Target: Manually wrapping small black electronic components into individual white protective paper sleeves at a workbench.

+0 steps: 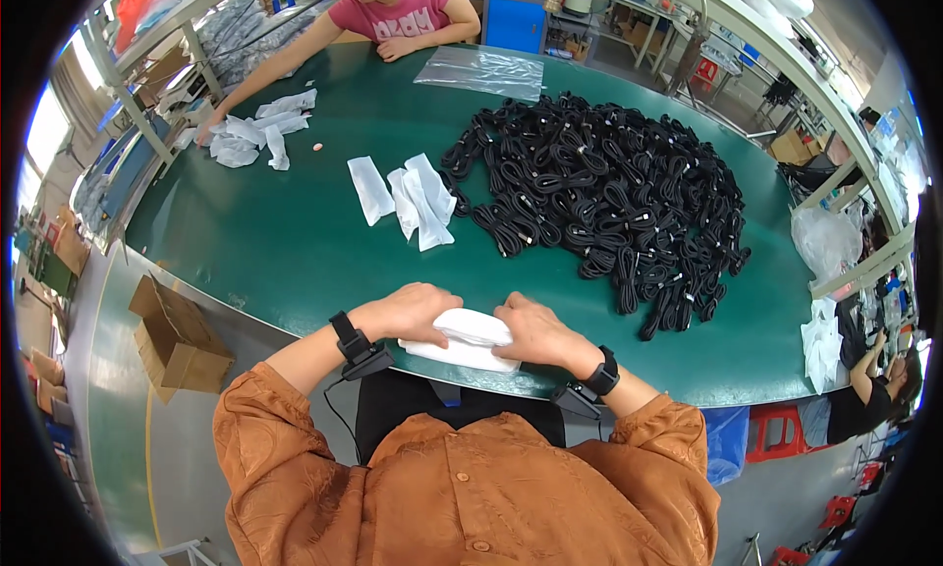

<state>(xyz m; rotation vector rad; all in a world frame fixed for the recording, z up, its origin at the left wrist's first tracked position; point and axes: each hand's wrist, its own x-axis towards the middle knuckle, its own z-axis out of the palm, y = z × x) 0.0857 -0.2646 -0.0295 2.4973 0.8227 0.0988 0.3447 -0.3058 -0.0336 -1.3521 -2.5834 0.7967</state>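
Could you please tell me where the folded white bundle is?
In the head view, the folded white bundle is just below centre, between the left hand and right hand, at the near edge of the green table.

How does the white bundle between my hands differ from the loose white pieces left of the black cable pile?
The thick white bundle is held by your left hand and right hand; the thin white pieces lie untouched. The bundle is compact; the pieces are spread out. Both are white.
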